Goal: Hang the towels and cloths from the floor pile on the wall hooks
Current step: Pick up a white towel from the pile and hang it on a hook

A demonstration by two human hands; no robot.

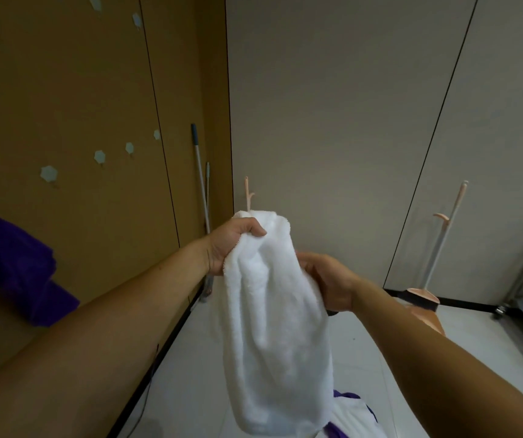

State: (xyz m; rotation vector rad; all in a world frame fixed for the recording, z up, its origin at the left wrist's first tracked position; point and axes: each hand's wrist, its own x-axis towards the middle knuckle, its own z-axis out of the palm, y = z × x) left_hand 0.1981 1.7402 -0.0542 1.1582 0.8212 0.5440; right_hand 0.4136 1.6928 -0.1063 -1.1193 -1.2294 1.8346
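Fluffy white terry towel (273, 311) hangs bunched mid-frame; purple plush towel (17, 263) drapes at left; white-and-purple cloth pile (358, 418) lies bottom centre.

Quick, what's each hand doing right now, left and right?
Left hand: grips the top of the white towel.
Right hand: holds the same towel's right side, lower down.

My only camera rides on my head, wide-angled, looking forward and down: left hand (234, 245), right hand (328, 281) and white towel (273, 327) close before it, room corner (229, 90) farther ahead
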